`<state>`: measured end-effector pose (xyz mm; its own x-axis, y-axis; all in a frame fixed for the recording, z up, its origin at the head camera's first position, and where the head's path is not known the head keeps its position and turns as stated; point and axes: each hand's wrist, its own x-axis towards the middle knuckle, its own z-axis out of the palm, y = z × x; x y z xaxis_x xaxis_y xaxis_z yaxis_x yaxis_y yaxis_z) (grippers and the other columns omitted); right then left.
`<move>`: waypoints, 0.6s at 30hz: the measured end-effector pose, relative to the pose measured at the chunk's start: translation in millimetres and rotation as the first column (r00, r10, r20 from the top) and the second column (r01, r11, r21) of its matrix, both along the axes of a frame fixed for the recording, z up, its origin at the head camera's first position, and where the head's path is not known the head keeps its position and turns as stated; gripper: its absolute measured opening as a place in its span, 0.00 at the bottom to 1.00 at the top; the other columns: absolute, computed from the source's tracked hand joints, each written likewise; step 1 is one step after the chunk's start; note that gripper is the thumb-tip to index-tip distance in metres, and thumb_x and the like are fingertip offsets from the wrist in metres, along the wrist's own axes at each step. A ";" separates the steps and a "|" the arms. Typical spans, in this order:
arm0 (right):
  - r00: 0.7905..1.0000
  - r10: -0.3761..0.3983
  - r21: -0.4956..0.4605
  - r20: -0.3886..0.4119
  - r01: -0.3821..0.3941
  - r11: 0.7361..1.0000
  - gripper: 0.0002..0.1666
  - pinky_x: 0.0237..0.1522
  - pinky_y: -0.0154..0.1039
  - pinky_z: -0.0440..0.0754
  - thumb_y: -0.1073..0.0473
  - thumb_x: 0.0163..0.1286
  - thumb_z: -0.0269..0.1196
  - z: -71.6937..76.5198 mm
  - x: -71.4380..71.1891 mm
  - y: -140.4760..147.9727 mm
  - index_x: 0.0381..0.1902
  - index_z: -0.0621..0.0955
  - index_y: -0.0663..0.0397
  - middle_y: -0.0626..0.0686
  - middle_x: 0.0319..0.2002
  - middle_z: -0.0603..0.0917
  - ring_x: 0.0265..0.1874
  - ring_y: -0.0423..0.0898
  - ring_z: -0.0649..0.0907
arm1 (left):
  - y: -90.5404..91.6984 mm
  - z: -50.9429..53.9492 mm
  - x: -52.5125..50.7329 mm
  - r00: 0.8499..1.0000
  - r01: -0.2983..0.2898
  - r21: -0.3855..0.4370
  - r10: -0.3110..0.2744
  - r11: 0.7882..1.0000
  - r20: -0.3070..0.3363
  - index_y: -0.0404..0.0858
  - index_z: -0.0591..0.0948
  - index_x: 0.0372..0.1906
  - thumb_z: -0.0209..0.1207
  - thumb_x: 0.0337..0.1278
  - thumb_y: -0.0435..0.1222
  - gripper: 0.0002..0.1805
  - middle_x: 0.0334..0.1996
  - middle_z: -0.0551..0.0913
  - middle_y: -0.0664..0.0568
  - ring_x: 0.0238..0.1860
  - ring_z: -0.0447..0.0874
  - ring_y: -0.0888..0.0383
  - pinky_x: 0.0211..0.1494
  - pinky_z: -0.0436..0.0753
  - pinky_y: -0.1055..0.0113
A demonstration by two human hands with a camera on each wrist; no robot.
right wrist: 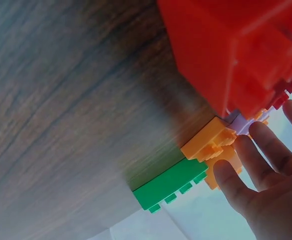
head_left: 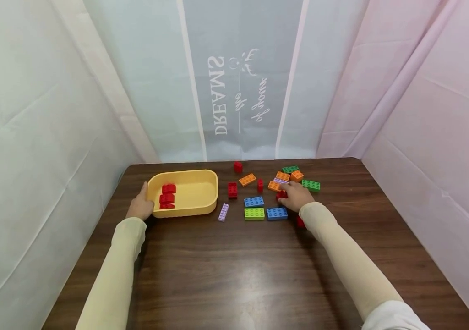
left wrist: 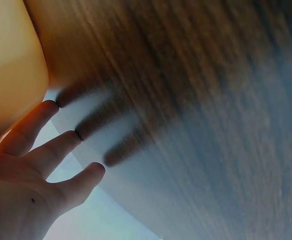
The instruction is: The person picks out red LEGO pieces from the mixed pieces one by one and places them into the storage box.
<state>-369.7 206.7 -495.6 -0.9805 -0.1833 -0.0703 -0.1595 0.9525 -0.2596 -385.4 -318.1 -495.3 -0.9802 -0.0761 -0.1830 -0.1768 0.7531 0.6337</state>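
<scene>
My left hand (head_left: 140, 205) is at the left end of a yellow tray (head_left: 195, 211). In the left wrist view, its spread fingers (left wrist: 53, 152) point down at the tabletop beside the tray's wall. Several red toy bricks (head_left: 167, 198) lie in the tray's left part. My right hand (head_left: 299, 197) reaches over the brick group, fingers extended, around a red brick (head_left: 280, 195); whether it touches that brick I cannot tell. Another red brick (head_left: 301, 222) sits under the right wrist, large in the right wrist view. Orange (head_left: 274, 186) and purple bricks (head_left: 280, 180) lie just past the fingertips.
Blue bricks (head_left: 253, 201), a lime brick (head_left: 254, 213), a purple brick (head_left: 223, 212) and a red brick (head_left: 232, 190) lie between tray and right hand. Green bricks (head_left: 311, 185) lie behind it. Curtains (head_left: 242, 142) stand behind the brown table (head_left: 218, 270) and on both sides.
</scene>
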 end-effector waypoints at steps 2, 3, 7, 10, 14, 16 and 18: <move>1.000 0.007 0.001 -0.004 -0.007 1.000 0.32 0.62 0.67 0.67 0.51 0.69 0.66 -0.6 -0.4 -0.7 0.67 0.77 0.58 0.69 0.63 0.73 0.61 0.65 0.72 | -0.1 -0.1 0.8 1.000 -0.002 0.002 0.002 1.000 -0.006 0.43 0.36 0.82 0.39 0.63 0.32 0.44 0.76 0.53 0.29 0.65 0.63 0.34 0.68 0.62 0.39; 1.000 0.009 0.000 -0.004 -0.009 1.000 0.32 0.61 0.68 0.67 0.51 0.69 0.66 -0.7 -0.6 -1.2 0.67 0.77 0.58 0.69 0.63 0.74 0.61 0.65 0.73 | -0.3 0.1 1.3 1.000 -0.001 0.001 0.001 1.000 -0.008 0.43 0.36 0.82 0.39 0.64 0.32 0.44 0.76 0.53 0.29 0.65 0.64 0.34 0.68 0.62 0.39; 1.000 0.011 0.006 0.002 -0.011 1.000 0.30 0.60 0.67 0.69 0.52 0.69 0.67 -1.6 -1.3 -3.5 0.65 0.78 0.58 0.67 0.61 0.76 0.59 0.63 0.74 | -0.3 -0.8 2.9 1.000 0.000 -0.001 0.000 1.000 -0.014 0.42 0.37 0.82 0.40 0.63 0.32 0.44 0.76 0.54 0.30 0.65 0.64 0.34 0.68 0.62 0.39; 1.000 0.015 0.009 0.012 -0.015 1.000 0.28 0.59 0.66 0.71 0.53 0.69 0.67 -2.7 -2.4 -5.1 0.64 0.78 0.58 0.65 0.60 0.78 0.57 0.63 0.76 | -0.4 -1.2 2.8 1.000 -0.005 0.011 0.005 1.000 -0.008 0.42 0.37 0.82 0.40 0.62 0.32 0.45 0.76 0.53 0.31 0.65 0.63 0.35 0.69 0.61 0.39; 0.999 0.021 0.025 0.025 -0.021 0.999 0.26 0.58 0.66 0.72 0.55 0.70 0.66 -3.7 -4.2 -5.8 0.63 0.78 0.58 0.64 0.59 0.79 0.56 0.63 0.76 | -0.4 -1.5 2.0 1.000 -0.010 0.029 0.010 1.000 -0.002 0.44 0.36 0.82 0.39 0.61 0.32 0.45 0.77 0.51 0.32 0.65 0.63 0.36 0.69 0.60 0.40; 1.000 0.022 0.029 0.022 -0.022 0.999 0.26 0.57 0.65 0.73 0.56 0.69 0.67 -3.6 -5.2 -6.0 0.63 0.78 0.58 0.63 0.59 0.80 0.55 0.63 0.77 | -0.6 -1.9 1.5 1.000 -0.010 0.027 0.010 1.000 -0.009 0.45 0.36 0.82 0.39 0.62 0.32 0.45 0.77 0.52 0.33 0.63 0.64 0.36 0.69 0.61 0.40; 1.000 0.025 0.028 0.013 -0.025 0.999 0.26 0.56 0.65 0.74 0.56 0.69 0.67 -3.4 -6.3 -6.2 0.62 0.79 0.58 0.63 0.58 0.81 0.54 0.62 0.78 | -1.1 -2.1 1.3 1.000 -0.009 0.023 0.009 1.000 -0.015 0.44 0.36 0.82 0.39 0.62 0.32 0.45 0.77 0.52 0.33 0.63 0.64 0.36 0.69 0.61 0.40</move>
<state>-376.0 200.5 -499.0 -0.9747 -0.2056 -0.0876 -0.1803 0.9551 -0.2351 -384.1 -319.2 -497.4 -0.9821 -0.0808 -0.1699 -0.1736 0.7371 0.6531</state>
